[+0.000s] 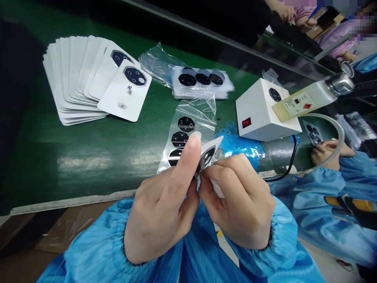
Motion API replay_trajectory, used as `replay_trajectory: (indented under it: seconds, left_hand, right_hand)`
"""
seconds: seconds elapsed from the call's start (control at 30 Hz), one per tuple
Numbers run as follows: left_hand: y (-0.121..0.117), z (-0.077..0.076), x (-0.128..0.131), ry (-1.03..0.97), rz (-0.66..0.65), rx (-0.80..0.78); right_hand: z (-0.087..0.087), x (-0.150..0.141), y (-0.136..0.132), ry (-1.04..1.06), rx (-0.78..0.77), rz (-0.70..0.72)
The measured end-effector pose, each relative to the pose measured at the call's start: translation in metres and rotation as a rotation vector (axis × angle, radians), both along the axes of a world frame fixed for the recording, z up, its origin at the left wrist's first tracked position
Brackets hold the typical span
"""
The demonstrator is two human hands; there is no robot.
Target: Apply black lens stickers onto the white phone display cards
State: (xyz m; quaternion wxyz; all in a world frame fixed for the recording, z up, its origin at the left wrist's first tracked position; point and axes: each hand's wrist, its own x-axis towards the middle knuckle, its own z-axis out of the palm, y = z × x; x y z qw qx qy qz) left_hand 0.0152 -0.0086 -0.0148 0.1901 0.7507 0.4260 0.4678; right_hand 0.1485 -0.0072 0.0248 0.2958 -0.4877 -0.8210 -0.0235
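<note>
left hand (159,212), right hand (238,200): both gripping white lens-cutout card (210,155) | fanned white card (113,96): dark script (129,90), probably unreadable

Blue pinstriped smock sleeves (100,251) end in gathered elastic cuffs (279,232) at bare hands (159,212).

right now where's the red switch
In the head view, the red rocker switch is on the front of the white box, above the person's right hand.
</note>
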Motion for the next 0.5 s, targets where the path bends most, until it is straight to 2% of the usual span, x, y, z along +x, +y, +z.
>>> replay_trajectory:
  seconds: [0.33, 0.5]
  left_hand:
    - [0.0, 0.0, -0.002, -0.022, -0.008, 0.008]
    - [-0.002, 0.008, -0.004, -0.165, -0.006, -0.183]
  right_hand:
    - [0.003, 0.0, 0.0, -0.004, -0.062, 0.013]
    - [0.017, 0.007, -0.003, 0.131, -0.168, 0.089]
